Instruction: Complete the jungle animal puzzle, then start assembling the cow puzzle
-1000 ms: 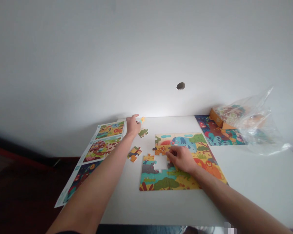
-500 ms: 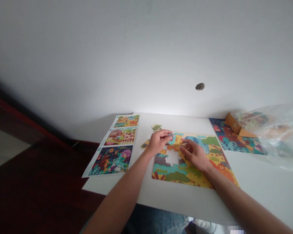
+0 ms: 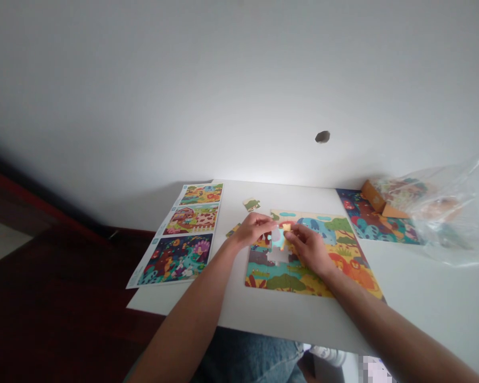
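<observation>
A jigsaw puzzle (image 3: 311, 284) with animals and trees lies on the white table, with a gap in its left half. Just over the gap's upper part is a grey, turquoise and yellow puzzle piece (image 3: 278, 236), slightly tilted. My left hand (image 3: 255, 230) pinches it at its upper left edge. On its right side, the fingers of my right hand (image 3: 309, 249) grip the same piece. Part of the puzzle is hidden beneath my right hand. One loose green and cream piece (image 3: 251, 204) lies beyond my left hand; another loose piece (image 3: 233, 230) is partly covered by it.
To the left, a printed sheet (image 3: 179, 229) with three pictures overhangs the table edge. At the right are a dark picture sheet (image 3: 387, 226), an orange box (image 3: 373, 198) and a clear plastic bag (image 3: 451, 223). The wall (image 3: 239, 106) rises behind the table (image 3: 295, 322).
The piece has come down over the gap and turned, its grey and turquoise face now showing more. Both hands moved with it. The whole view has shifted slightly.
</observation>
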Demonstrator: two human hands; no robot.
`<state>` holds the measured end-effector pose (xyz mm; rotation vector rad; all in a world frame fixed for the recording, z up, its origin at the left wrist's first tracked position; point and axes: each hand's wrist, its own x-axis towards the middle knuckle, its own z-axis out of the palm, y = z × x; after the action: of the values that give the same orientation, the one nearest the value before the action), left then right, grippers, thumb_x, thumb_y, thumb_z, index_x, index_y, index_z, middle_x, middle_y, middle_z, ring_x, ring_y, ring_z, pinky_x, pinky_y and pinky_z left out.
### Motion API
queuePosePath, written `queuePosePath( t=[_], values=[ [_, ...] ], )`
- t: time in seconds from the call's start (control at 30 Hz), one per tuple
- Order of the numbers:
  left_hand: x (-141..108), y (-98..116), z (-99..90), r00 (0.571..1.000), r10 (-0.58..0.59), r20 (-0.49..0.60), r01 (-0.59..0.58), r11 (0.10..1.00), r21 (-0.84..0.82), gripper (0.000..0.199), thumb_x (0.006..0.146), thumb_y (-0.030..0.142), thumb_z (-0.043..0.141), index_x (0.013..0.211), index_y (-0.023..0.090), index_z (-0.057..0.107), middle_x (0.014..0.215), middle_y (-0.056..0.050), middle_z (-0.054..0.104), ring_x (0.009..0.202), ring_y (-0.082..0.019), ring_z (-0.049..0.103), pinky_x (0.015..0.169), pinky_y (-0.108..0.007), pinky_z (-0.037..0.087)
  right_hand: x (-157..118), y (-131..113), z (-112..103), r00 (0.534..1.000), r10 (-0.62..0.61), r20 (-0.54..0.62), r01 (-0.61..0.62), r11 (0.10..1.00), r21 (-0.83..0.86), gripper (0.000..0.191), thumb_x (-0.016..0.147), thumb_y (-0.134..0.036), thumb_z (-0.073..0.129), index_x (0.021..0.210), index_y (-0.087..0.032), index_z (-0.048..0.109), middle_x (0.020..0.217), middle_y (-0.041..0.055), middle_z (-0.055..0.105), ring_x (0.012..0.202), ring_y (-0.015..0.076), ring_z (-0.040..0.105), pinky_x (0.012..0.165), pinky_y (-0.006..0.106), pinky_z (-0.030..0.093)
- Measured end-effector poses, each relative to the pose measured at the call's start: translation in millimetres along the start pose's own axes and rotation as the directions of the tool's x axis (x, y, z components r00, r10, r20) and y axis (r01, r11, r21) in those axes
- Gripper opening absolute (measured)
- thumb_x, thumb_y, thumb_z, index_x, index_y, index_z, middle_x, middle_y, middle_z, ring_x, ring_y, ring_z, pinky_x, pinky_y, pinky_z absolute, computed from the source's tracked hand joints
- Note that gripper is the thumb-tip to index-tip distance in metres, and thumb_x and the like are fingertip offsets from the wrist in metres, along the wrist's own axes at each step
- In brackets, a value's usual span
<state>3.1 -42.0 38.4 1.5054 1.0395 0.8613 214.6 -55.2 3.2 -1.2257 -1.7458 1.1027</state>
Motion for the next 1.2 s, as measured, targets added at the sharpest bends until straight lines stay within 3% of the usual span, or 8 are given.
queuePosePath(
  t=[0.2,0.43,0.6,0.7,0.8,0.97,1.2],
  values=[
    [1,-1,2.3,0.994,-0.056,0.09,0.049,0.996,0.068,0.037,0.076,0.049,0.071,0.085,0.013,0.069,0.058,0.002,0.06,0.041,-0.008,0.048,0.041,-0.02,0.036,0,-2,-2,0.994,-0.071,0.088,0.075,0.996,-0.045,0.037,0.093,-0.049,0.051,0.103,-0.018,0.07,0.075,0.001,0.061,0.066,0.0134,0.051,0.059,0.024,0.042],
    [-1,-4,-1.7,0.993,-0.078,0.094,0.076,0.997,0.024,0.022,0.078,0.037,0.067,0.076,0.017,0.056,0.055,0.005,0.056,0.04,-0.01,0.054,0.04,-0.02,0.037,1,0,0,0.997,-0.068,-0.036,0.068,0.998,0.011,0.039,0.091,-0.047,0.057,0.117,-0.018,0.064,0.071,-0.0008,0.061,0.061,0.0128,0.052,0.061,0.025,0.044],
    [-1,-3,-3.2,0.993,-0.066,0.101,0.045,0.98,0.196,0.024,0.083,0.035,0.061,0.068,0.016,0.06,0.055,0.004,0.057,0.042,-0.007,0.046,0.042,-0.021,0.03,4,0,-1,0.997,-0.027,-0.077,0.021,0.997,-0.073,0.029,0.088,-0.044,0.06,0.096,-0.018,0.07,0.074,0.0021,0.066,0.06,0.0131,0.052,0.06,0.026,0.042],
    [1,-6,-4.3,0.998,0.054,-0.019,-0.042,0.91,0.412,0.03,0.085,0.036,0.058,0.063,0.016,0.065,0.058,0.001,0.061,0.051,-0.01,0.05,0.049,-0.022,0.032,4,2,0,0.998,-0.024,-0.05,0.016,0.987,-0.159,0.026,0.088,-0.042,0.06,0.088,-0.019,0.072,0.073,0.0023,0.068,0.061,0.0138,0.053,0.059,0.025,0.04],
    [4,-13,-6.2,0.985,0.144,-0.094,-0.058,0.795,0.604,0.023,0.084,0.035,0.06,0.071,0.02,0.072,0.072,-0.001,0.071,0.059,-0.013,0.057,0.057,-0.023,0.038,4,4,1,0.998,-0.058,-0.034,0.05,0.977,-0.207,0.024,0.089,-0.04,0.06,0.087,-0.02,0.073,0.074,0.0027,0.069,0.064,0.0148,0.056,0.061,0.025,0.04],
    [3,-19,-9.0,0.983,0.175,-0.057,-0.083,0.696,0.713,0.017,0.084,0.031,0.061,0.085,0.025,0.077,0.086,-0.002,0.076,0.065,-0.015,0.061,0.063,-0.024,0.043,4,2,0,0.99,-0.14,-0.014,0.132,0.959,-0.251,0.021,0.091,-0.033,0.057,0.088,-0.02,0.074,0.084,0.0044,0.072,0.071,0.016,0.06,0.065,0.025,0.042],
    [1,-19,-12.8,0.983,0.179,0.032,-0.143,0.657,0.74,0.015,0.083,0.028,0.063,0.078,0.02,0.075,0.075,-0.001,0.072,0.064,-0.012,0.059,0.062,-0.022,0.04,1,-4,-1,0.986,-0.169,0.011,0.165,0.94,-0.298,0.016,0.085,-0.023,0.059,0.089,-0.02,0.074,0.085,0.0032,0.072,0.077,0.0163,0.063,0.07,0.026,0.044]
  ],
)
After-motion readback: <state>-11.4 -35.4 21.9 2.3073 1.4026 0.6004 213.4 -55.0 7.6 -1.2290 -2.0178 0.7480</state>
